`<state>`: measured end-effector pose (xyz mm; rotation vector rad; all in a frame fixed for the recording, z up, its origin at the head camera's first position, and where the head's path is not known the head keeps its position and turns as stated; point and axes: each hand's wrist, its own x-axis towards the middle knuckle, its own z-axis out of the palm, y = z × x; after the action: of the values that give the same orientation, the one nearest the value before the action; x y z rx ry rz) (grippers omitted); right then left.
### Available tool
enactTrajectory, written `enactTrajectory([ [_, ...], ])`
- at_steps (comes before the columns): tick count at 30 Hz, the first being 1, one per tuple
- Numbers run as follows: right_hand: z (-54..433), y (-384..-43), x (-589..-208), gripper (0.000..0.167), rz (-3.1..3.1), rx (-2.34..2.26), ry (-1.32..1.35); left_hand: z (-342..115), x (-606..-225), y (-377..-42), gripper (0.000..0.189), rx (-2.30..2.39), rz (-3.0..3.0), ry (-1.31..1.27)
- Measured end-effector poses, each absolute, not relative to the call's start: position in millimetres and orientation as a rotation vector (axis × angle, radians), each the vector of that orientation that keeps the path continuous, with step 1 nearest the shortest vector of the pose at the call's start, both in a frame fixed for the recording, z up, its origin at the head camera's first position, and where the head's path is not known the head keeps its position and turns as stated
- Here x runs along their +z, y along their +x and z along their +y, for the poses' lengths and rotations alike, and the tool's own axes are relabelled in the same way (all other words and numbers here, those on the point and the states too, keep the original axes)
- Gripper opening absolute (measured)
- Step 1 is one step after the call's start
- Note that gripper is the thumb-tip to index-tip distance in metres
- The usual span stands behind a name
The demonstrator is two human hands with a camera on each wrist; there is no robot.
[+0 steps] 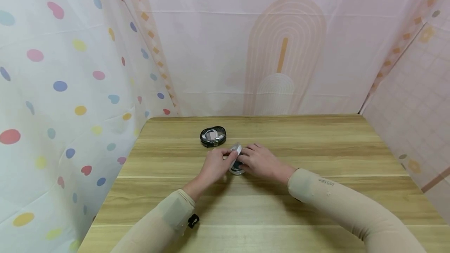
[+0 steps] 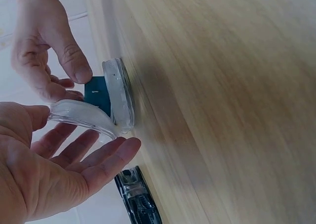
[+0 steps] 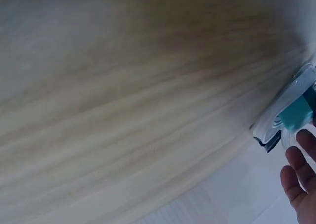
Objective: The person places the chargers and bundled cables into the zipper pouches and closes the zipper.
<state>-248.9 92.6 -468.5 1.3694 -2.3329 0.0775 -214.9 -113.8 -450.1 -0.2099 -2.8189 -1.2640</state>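
Note:
A small clear zip case [image 2: 120,95] stands on the table with its lid [image 2: 84,114] raised. My left hand [image 1: 216,165] pinches that lid between thumb and fingers, the other fingers spread beneath it. From the opposite side my right hand [image 1: 261,163] reaches into the case and grips a dark teal block [image 2: 98,93], its thumb on the block's edge. The block is partly inside the case, as the left wrist view shows. In the right wrist view the teal block and case sit at the right edge, beside the right fingers [image 3: 296,172].
A black-rimmed case [image 1: 213,136] with a clear top lies behind the left hand, a white cable and a pale square piece inside. The wooden table [image 1: 316,139] ends at a patterned curtain [image 1: 211,50]. A small black clip [image 1: 193,220] is beside the left sleeve.

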Motion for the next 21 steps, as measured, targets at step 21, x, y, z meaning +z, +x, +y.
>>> enactTrajectory([
  [21, 91.7, -245.5, -471.5, 0.028, -2.628, 0.538, 1.105, -126.8, -462.3, -225.6, 0.034, -1.297, -2.682, -0.125],
])
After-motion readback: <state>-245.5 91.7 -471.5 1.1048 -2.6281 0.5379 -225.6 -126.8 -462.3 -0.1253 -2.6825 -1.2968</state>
